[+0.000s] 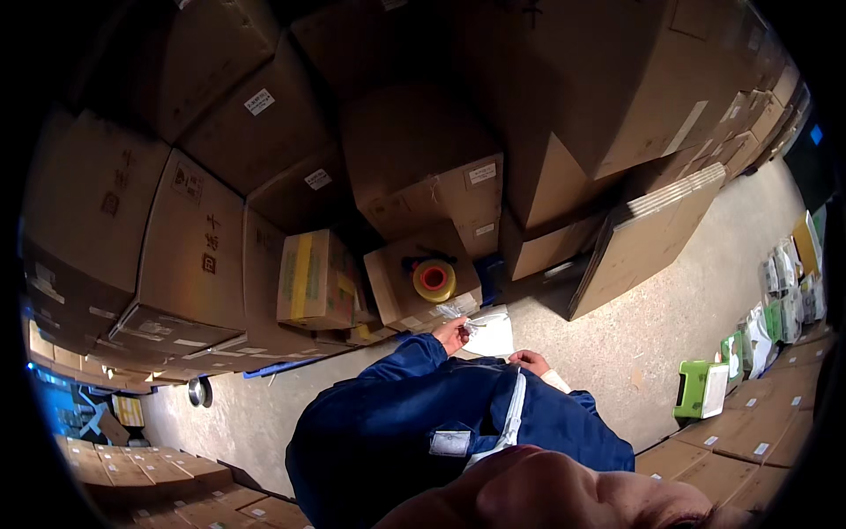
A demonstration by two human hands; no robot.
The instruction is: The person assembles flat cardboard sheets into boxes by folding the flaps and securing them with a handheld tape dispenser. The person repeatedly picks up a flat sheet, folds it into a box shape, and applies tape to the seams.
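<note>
head view: pinching crinkled clear plastic [452,311] with the left hand [451,336], beside a yellow red-cored tape roll [431,294] on a brown cardboard box [394,287]; apparently mid-handling, needing a steady pinch next. for the right hand [530,361], near a flat white sheet [492,336], cannot tell the grip.

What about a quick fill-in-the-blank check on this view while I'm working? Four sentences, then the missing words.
The yellow roll on the box has a ____ core.
The hand nearer that roll is the person's ____ one.
A ____ strip runs down the small carton.
The person's jacket is dark ____.

Missing words: red; left; yellow; blue.
</note>
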